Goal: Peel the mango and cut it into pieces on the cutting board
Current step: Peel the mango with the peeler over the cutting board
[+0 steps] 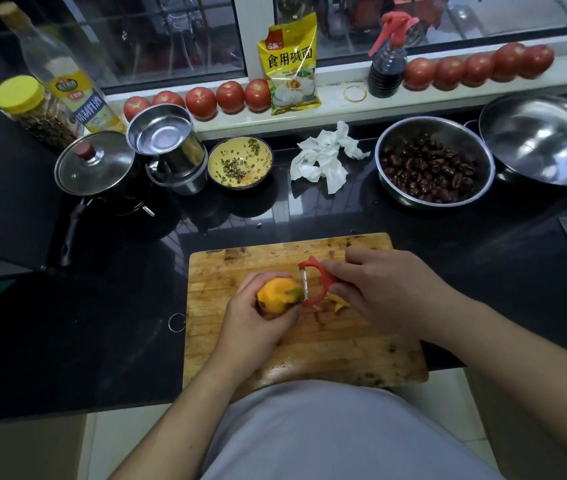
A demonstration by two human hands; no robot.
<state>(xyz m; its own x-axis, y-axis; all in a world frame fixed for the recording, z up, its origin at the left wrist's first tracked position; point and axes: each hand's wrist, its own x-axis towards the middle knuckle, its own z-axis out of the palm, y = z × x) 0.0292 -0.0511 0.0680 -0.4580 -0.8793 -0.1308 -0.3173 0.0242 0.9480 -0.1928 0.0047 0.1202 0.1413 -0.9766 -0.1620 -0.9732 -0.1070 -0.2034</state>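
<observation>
Mango, mostly peeled & orange, sits in left hand just above wooden cutting board; fingers curled round it, thumb on top. A green skin patch remains at its right end, touching blade of red peeler. Right hand pinches peeler handle, thumb & fingers pressed together. Peel strips lie on board under right hand, near mango.

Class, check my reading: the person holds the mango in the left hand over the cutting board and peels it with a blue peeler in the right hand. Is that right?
Not quite. The head view shows the peeler is red, not blue. The rest stands: the left hand holds the mango over the cutting board, and the right hand peels.
</observation>
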